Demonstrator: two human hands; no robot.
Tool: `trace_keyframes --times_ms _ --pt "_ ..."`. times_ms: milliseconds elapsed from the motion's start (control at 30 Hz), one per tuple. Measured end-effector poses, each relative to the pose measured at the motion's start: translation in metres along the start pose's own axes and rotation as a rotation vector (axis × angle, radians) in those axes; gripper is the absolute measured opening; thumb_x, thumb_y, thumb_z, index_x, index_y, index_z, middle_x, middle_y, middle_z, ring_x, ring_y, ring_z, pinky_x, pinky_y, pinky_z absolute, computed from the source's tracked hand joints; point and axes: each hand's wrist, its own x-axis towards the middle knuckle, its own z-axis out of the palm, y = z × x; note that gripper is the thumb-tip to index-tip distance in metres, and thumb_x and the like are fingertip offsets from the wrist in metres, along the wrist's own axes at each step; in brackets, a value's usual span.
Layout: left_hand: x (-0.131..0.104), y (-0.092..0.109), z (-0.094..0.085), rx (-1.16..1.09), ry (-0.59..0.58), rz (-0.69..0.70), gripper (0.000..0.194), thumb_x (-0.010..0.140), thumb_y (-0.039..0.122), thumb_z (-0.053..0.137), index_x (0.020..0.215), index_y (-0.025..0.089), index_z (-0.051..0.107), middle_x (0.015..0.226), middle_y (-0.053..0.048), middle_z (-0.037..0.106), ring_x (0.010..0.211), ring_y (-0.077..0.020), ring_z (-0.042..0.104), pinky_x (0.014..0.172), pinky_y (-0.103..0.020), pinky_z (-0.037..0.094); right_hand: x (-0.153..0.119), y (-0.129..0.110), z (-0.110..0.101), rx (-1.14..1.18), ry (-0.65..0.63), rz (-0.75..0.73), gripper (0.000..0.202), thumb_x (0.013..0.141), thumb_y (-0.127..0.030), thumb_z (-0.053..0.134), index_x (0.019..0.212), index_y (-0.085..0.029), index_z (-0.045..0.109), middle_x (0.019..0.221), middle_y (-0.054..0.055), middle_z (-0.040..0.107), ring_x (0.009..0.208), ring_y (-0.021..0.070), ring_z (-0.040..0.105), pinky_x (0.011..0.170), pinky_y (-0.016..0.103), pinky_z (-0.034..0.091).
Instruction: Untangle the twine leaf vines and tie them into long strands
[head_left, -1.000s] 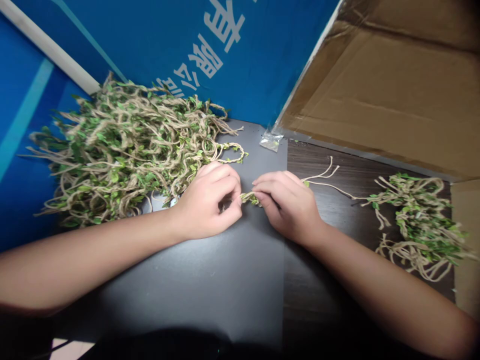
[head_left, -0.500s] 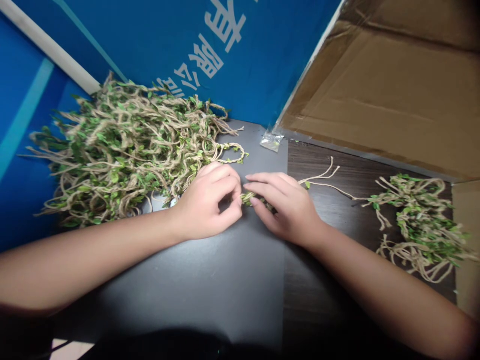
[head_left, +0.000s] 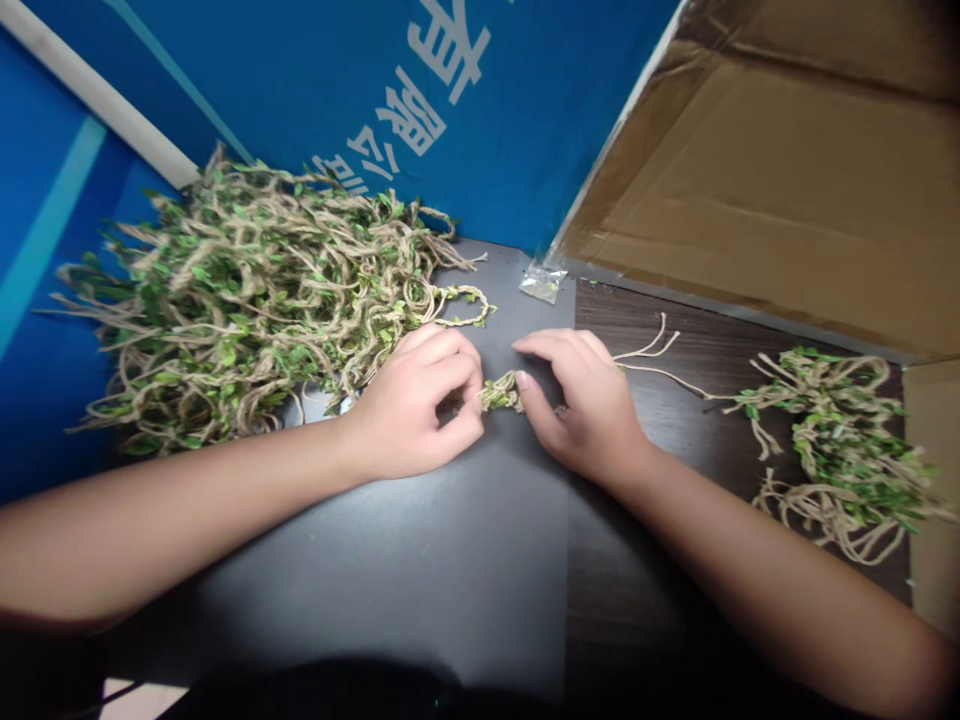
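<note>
My left hand (head_left: 424, 405) is closed in a pinch on one end of a short bundle of leafy twine (head_left: 501, 392), tan cord with small green leaves. My right hand (head_left: 581, 395) arches over the bundle's other end, its thumb and index finger spread apart. The right thumb tip lies against the twine or just beside it; the fingers behind are hidden. Loose twine ends (head_left: 649, 350) stick out past the right hand onto the dark wood.
A big tangled heap of leafy twine (head_left: 277, 290) lies at the left, against a blue panel (head_left: 540, 120). A smaller pile (head_left: 855, 450) sits at the right. Behind stands a cardboard box (head_left: 787, 190), with a small clear plastic packet (head_left: 543, 283) near its corner. Beneath is a grey mat (head_left: 420, 590).
My right hand has shifted slightly right and its thumb and index finger have parted, showing more of the twine bundle. The left hand keeps its pinch in the same place.
</note>
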Motion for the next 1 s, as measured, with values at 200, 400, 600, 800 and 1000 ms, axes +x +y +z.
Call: trace_keyframes --times_ms 200,400,600,800,1000 --pt "-0.0006 -0.0003 -0.0002 0.001 -0.002 0.0 0.011 0.088 0.016 0.058 0.077 0.017 0.058 0.092 -0.007 0.063 0.088 -0.0209 0.055 0.086 -0.038 0.044 -0.0021 -0.0025 -0.002 -0.002 -0.107 -0.139 0.018 0.096 -0.021 0.063 0.113 -0.023 0.066 0.125 0.009 0.07 0.108 0.0259 0.064 0.093 0.044 0.05" --pt "-0.0008 -0.0002 -0.0007 -0.001 -0.017 -0.004 0.011 0.088 0.016 0.058 0.077 0.018 0.06 0.09 -0.007 0.063 0.087 -0.0209 0.055 0.085 -0.038 0.045 -0.0003 -0.0006 -0.0012 0.07 0.012 -0.066 0.01 0.097 -0.018 0.062 0.105 -0.024 0.064 0.11 0.007 0.073 0.103 0.0225 0.067 0.09 0.042 0.05" --pt "-0.0006 -0.0012 0.0009 -0.016 -0.012 0.024 0.011 0.087 0.014 0.059 0.077 0.017 0.059 0.09 -0.006 0.063 0.087 -0.0207 0.055 0.085 -0.038 0.045 0.0027 -0.0014 -0.0024 0.092 0.118 0.023 0.008 0.097 -0.016 0.06 0.101 -0.023 0.062 0.098 0.007 0.073 0.094 0.022 0.068 0.086 0.041 0.051" --pt "-0.0017 -0.0019 0.0004 -0.025 -0.026 0.032 0.008 0.084 0.012 0.061 0.077 0.017 0.059 0.091 -0.006 0.062 0.088 -0.0209 0.056 0.085 -0.038 0.045 0.0057 -0.0005 -0.003 0.112 0.162 0.107 0.006 0.095 -0.017 0.061 0.092 -0.022 0.064 0.09 0.005 0.071 0.085 0.0204 0.067 0.081 0.039 0.051" --pt "-0.0019 -0.0021 0.0004 -0.026 -0.037 0.034 0.009 0.082 0.011 0.06 0.077 0.017 0.06 0.09 -0.006 0.062 0.087 -0.0208 0.056 0.084 -0.038 0.044 0.0041 0.0016 -0.0019 0.095 0.156 0.105 0.024 0.091 -0.014 0.062 0.114 -0.023 0.062 0.105 0.007 0.072 0.099 0.0236 0.067 0.09 0.042 0.051"
